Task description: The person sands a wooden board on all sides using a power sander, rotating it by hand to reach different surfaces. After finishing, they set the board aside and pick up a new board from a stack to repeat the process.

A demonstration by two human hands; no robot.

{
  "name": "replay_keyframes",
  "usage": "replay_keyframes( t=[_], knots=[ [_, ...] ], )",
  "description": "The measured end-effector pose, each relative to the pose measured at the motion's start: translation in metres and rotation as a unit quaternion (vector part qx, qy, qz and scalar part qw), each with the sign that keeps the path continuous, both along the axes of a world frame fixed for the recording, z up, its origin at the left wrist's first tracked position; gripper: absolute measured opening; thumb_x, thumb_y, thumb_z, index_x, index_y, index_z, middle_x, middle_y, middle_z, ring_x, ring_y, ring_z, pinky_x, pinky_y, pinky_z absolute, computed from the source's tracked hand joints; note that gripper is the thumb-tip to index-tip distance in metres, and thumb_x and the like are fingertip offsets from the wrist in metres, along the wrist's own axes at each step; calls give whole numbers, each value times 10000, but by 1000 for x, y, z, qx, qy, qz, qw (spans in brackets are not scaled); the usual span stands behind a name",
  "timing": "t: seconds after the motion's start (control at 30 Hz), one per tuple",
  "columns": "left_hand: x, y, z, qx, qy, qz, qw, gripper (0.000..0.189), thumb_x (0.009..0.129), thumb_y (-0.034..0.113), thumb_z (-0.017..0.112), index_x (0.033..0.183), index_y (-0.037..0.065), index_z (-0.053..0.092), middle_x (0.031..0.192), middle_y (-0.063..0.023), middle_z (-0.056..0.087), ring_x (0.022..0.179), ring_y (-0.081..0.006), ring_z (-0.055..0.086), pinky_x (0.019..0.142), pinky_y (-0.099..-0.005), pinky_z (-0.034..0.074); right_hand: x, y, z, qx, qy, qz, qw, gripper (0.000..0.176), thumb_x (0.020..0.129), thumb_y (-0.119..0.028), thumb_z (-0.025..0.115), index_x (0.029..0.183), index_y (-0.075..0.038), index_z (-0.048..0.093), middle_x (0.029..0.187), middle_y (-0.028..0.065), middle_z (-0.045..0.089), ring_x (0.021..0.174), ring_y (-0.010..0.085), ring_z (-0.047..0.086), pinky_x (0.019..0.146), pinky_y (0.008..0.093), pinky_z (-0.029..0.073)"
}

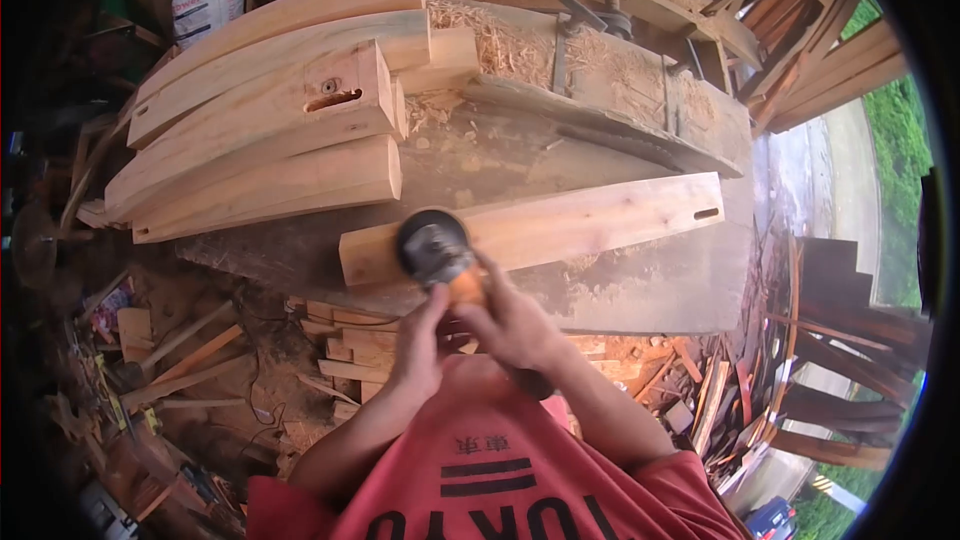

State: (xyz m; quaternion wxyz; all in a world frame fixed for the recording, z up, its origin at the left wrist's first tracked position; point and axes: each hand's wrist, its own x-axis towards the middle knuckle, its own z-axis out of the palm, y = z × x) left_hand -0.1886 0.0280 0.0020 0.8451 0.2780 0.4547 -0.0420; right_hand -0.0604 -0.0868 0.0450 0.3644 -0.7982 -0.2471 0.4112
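Observation:
An orange angle grinder [463, 286] with a round black disc is gripped in front of my chest. My right hand [522, 325] wraps around its body from the right. On the other side, my left hand [416, 342] closes on it near the head, thumb up along the casing. The disc overlaps the left part of a squared wooden beam [590, 218] in this view. That beam lies across the worktable [640, 290] and has a dark slot cut near its right end.
Several squared timbers [250, 185], some with slots, are stacked at the table's left. Shavings [490, 35] cover the rear bench, where a metal clamp [612, 15] stands. Offcuts [365, 350] litter the ground below. Planks [850, 70] lean at the right, and a white bag [210, 2] stands behind.

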Motion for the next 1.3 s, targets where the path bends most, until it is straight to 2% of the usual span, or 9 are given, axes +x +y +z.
replay_keyframes(
  t=[0.07, 0.1, 0.2, 0.4, 0.53, 0.93, 1.1, 1.2, 1.3],
  knots=[
    [47, -25, 24, 16, -8, -57, 998, 518, 1013, 554, 589, 1283, 113, 616, 1051, -61, 700, 898, -176, 700, 761, -333, 568, 18, -41, -11, 54, 77, -96, 991, 791, 1003, -372, 625, 1595, -28, 229, 1134, 267, 712, 1012, 388, 730, 868, 466, 565],
    [66, -44, 17, 19, -22, -46, 999, 560, 966, 507, 692, 1297, 66, 598, 1045, -98, 695, 813, -179, 709, 616, -303, 568, 30, -64, -15, 47, 54, -116, 991, 755, 1021, -351, 599, 1597, -30, 231, 1093, 251, 721, 1001, 352, 733, 861, 438, 562],
    [119, -91, 2, 76, -46, -83, 993, 670, 903, 578, 747, 1160, -33, 648, 906, -48, 673, 739, -93, 631, 577, -247, 480, 65, -106, -7, 46, 17, -181, 982, 679, 1044, -286, 566, 1592, -30, 258, 1050, 227, 734, 996, 287, 732, 848, 388, 556],
    [103, -70, -11, 128, -63, -75, 987, 627, 916, 562, 744, 1044, -49, 691, 911, -79, 710, 762, -91, 645, 615, -250, 513, 52, -79, -6, 37, -70, -135, 988, 674, 1036, -321, 596, 1576, -29, 317, 1100, 253, 714, 1041, 299, 723, 890, 392, 554],
    [61, -34, -5, 120, -62, -6, 991, 552, 953, 508, 725, 1050, -34, 691, 936, -73, 723, 817, -97, 675, 660, -250, 557, 24, -33, -1, 62, 28, -118, 991, 723, 1014, -319, 660, 1581, -34, 313, 1166, 245, 707, 1092, 339, 713, 932, 410, 548],
    [-21, 30, -13, 142, -52, 121, 981, 464, 967, 427, 733, 1060, -24, 679, 920, -50, 713, 794, -78, 667, 634, -245, 565, -37, 53, -7, 64, -12, -10, 998, 733, 1000, -306, 672, 1582, -39, 315, 923, 201, 748, 924, 342, 761, 801, 417, 568],
    [-39, 52, 5, 84, -30, 149, 985, 464, 955, 392, 758, 1094, -40, 656, 963, -83, 708, 807, -105, 674, 703, -262, 562, -52, 73, -7, 38, -9, 25, 999, 741, 1013, -315, 645, 1579, 2, 287, 879, 175, 736, 820, 293, 752, 738, 387, 561],
    [-32, 42, -7, 146, -29, 111, 983, 502, 940, 422, 767, 1096, -39, 644, 947, -86, 695, 815, -109, 679, 667, -269, 579, -48, 63, -10, 57, 18, -14, 998, 735, 1016, -325, 635, 1578, 1, 292, 891, 174, 740, 851, 300, 755, 762, 389, 565],
    [-40, 46, -9, 115, -19, 124, 985, 538, 921, 452, 780, 1107, -32, 633, 949, -81, 679, 817, -106, 677, 643, -267, 581, -52, 70, -7, 25, 24, 11, 999, 752, 1013, -349, 640, 1594, -31, 286, 1027, 224, 737, 1004, 347, 740, 860, 415, 560]
  ],
)
